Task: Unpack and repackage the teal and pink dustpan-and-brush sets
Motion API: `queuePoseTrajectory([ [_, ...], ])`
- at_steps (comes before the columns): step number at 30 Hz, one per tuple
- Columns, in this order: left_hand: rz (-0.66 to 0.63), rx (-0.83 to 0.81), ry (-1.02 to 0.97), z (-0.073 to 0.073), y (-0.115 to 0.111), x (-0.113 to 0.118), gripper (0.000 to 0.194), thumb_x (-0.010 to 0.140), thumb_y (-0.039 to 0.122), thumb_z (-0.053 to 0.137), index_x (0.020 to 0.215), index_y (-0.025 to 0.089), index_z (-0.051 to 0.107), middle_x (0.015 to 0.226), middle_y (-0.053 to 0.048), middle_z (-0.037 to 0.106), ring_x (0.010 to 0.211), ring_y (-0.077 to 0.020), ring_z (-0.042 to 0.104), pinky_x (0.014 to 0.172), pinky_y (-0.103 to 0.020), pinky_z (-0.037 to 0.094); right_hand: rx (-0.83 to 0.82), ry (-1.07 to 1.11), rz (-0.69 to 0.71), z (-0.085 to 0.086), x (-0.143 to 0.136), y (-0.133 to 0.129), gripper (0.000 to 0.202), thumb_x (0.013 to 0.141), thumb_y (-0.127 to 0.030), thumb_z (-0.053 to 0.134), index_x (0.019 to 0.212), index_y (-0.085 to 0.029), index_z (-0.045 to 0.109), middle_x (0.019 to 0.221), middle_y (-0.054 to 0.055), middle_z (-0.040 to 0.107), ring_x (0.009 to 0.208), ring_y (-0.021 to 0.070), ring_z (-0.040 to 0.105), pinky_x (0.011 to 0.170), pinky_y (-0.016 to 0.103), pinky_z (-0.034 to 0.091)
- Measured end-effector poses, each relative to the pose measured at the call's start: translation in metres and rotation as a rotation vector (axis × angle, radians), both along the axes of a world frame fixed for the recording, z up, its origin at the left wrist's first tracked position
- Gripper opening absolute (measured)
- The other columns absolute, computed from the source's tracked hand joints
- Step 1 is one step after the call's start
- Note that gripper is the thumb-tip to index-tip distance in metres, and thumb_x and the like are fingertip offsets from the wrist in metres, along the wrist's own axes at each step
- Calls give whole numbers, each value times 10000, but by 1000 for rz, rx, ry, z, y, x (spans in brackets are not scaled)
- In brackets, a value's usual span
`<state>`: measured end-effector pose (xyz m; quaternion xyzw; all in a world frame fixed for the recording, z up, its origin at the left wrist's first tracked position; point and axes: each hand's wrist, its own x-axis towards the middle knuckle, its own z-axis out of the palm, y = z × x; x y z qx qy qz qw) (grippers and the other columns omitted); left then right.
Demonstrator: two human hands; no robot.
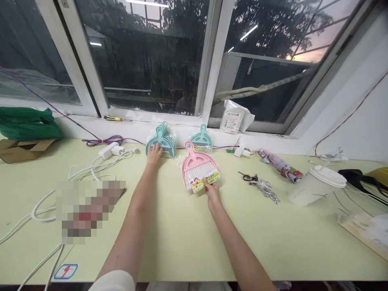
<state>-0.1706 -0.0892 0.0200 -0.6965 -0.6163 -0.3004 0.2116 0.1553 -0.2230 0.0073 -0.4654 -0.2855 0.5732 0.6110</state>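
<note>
My right hand (213, 193) is closed on the lower right corner of a pink dustpan and brush set (200, 163), packed in clear film with a yellow-green label. The set is tilted up, its handle toward the window. Farther left, my left hand (154, 154) lies with its fingers stretched against the front of several teal dustpan and brush sets (162, 141). Those sets stand one behind another, leaning on the wall under the window. Another teal dustpan set (202, 139) leans there to the right, partly hidden behind the pink one.
On the pale green table (176, 242), white cables (45, 202) and a charger (107, 150) lie left. Keys (263, 186), a folded umbrella (280, 165) and a white lidded cup (317, 186) are right. A screwdriver (117, 118) and white package (235, 117) rest on the sill.
</note>
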Motion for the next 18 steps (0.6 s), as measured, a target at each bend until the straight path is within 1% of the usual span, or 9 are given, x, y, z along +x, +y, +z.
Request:
queuePoseTrajectory([
  [3, 55, 27, 1, -4, 5, 7, 382, 817, 102, 407, 1149, 148, 590, 1390, -213, 476, 1276, -331, 441, 1091, -576, 201, -2, 5, -1, 1, -1, -1, 418, 495, -399, 848, 801, -192, 653, 832, 35, 714, 648, 136, 589, 526, 237, 419],
  [6, 74, 16, 8, -5, 4, 9, 410, 828, 111, 385, 1191, 134, 574, 1412, -230, 451, 1270, -338, 443, 1052, -575, 251, -11, 14, 3, 1, -1, -1, 409, 496, -397, 849, 787, -194, 646, 826, 28, 710, 633, 125, 572, 528, 234, 410],
  [12, 92, -11, 37, -2, 4, 8, 369, 859, 122, 350, 1142, 131, 587, 1397, -253, 455, 1215, -353, 485, 977, -563, 328, 1, 17, -8, 0, -2, -1, 430, 459, -377, 866, 778, -194, 643, 809, 19, 708, 626, 124, 571, 516, 232, 406],
  [15, 78, -24, 49, -1, 4, 2, 345, 858, 171, 414, 1166, 136, 566, 1395, -251, 450, 1223, -365, 476, 949, -543, 366, 1, 17, -2, 0, -2, -1, 452, 437, -379, 875, 773, -191, 639, 795, 18, 709, 627, 125, 581, 515, 227, 416],
  [18, 33, -25, 61, 1, 2, -7, 394, 840, 266, 516, 1210, 135, 538, 1375, -244, 460, 1237, -375, 463, 976, -526, 357, 1, 16, -2, 0, -2, 0, 456, 445, -395, 871, 781, -190, 641, 803, 24, 715, 638, 132, 594, 513, 227, 427],
])
